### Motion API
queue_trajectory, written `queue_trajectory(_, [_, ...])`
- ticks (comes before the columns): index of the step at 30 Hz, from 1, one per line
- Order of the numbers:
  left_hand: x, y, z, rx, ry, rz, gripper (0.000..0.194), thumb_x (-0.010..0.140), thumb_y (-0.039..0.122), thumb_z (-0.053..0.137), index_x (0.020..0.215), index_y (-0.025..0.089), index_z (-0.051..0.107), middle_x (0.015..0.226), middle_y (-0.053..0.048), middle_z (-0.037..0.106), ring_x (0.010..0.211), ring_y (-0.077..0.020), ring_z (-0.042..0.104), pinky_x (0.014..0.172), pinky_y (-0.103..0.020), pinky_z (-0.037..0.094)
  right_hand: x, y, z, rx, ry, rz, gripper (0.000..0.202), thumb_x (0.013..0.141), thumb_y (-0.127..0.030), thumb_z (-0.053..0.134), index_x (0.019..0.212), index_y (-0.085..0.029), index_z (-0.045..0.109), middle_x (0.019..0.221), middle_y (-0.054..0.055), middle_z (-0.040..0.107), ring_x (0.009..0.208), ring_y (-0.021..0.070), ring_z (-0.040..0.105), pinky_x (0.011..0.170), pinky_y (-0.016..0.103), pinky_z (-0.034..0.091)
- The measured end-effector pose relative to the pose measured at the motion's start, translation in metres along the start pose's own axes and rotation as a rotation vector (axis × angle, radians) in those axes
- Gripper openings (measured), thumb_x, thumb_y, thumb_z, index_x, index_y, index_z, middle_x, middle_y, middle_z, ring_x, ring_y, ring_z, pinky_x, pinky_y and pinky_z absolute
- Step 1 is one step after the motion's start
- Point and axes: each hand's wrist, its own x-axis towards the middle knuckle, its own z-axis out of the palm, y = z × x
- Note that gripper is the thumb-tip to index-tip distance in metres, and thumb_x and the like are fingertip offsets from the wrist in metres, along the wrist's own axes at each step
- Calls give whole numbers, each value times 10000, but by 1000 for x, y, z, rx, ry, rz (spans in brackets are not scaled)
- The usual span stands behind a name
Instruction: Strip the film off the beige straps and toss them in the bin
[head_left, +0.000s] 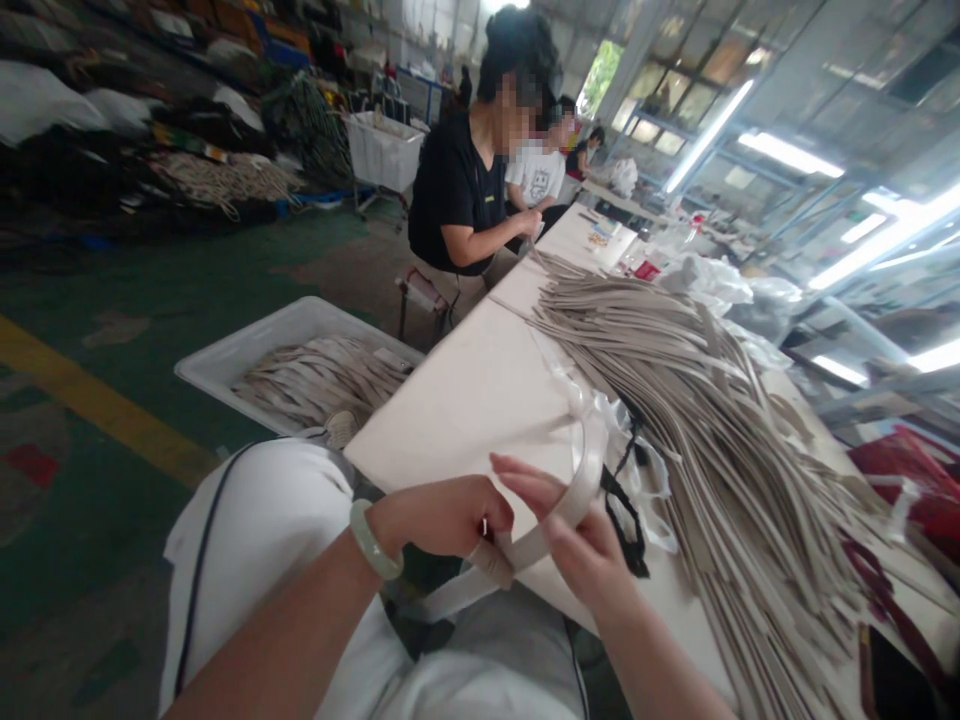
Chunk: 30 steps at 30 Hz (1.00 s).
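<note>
- The left hand (442,515), low in the centre of the frame and wearing a pale green bangle (373,540) at the wrist, is curled shut with its fingers pinching the lower part of a pale strap (577,490); the right hand (581,545), just to its right, has its fingers half open and laid flat along the same strap, supporting rather than clenching it
- The strap sits at the near edge of the bench (472,390), between the two hands; it is bent into an arc, its long axis running from the lower centre of the frame, past the hands, and curving up toward the middle right; the free lower tail hangs toward the lap
- By my judgement the step in hand is shaping or feeding the strap through the fingers, midway rather than finished; the next move would call for a firm pinch from the left hand while the right slides along the curve without twisting it
- A large fanned pile of grey strips (720,430) covers the right half of the bench, just beside the strap; a black cord (622,510) lies against it
- A white crate (300,365) holding more strips stands on the floor at centre left; other people sit at the far end of the bench, upper centre
</note>
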Motion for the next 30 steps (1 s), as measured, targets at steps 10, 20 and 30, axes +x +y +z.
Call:
queue_trajectory(10, [1, -7, 2, -198, 114, 36, 323, 723, 446, 766, 761, 127, 728, 706, 3, 647, 665, -124, 531, 648, -225, 425, 4, 2, 4, -106, 41, 87, 319, 944, -327, 558, 1229, -261, 684, 1350, 92, 617, 1267, 268, 563, 1083, 446, 443])
queue_trajectory(20, [-7, -16, 3, -93, 157, -66, 253, 700, 361, 781, 816, 136, 783, 697, -12, 699, 627, -125, 559, 608, -221, 432, 20, 8, -3, 62, 386, -5, 465, 1008, -421, 400, 914, -179, 786, 1020, 110, 765, 1048, 260, 699, 1036, 471, 485])
queue_trajectory(30, [-15, -9, 2, -61, 269, -218, 218, 682, 316, 781, 755, 111, 781, 514, 46, 570, 527, -93, 440, 491, -212, 299, 26, 7, -16, -160, 494, -210, 428, 1010, -400, 406, 967, -165, 761, 1029, 120, 755, 1018, 283, 708, 999, 543, 493])
